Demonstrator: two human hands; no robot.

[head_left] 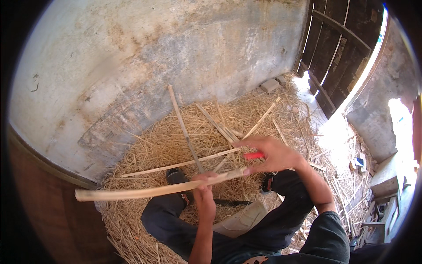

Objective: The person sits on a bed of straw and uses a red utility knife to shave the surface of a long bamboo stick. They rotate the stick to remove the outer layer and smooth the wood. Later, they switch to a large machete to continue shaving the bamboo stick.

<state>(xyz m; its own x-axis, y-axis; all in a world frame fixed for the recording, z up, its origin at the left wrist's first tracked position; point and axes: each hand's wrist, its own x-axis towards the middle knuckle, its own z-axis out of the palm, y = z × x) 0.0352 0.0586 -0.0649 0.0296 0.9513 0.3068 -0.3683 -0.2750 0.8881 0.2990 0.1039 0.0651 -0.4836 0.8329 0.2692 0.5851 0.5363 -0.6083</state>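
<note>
one long, flat, pale wooden strip (pixel 145 192) is held above dry yellow straw (pixel 151 147), the left hand (pixel 204 185) wrapping its fingers around it right of its middle. by the strip's right end, the blurred right hand (pixel 276 154) grasps a short, bright red object (pixel 253 155); whether it also pinches the strip cannot be told. the step seems to be handling that end; the next move likely calls for a steady left hold.

Strips (pixel 262 117) on straw (pixel 151 147), blocks (pixel 269 85) apparently against wall (pixel 176 53)
</note>
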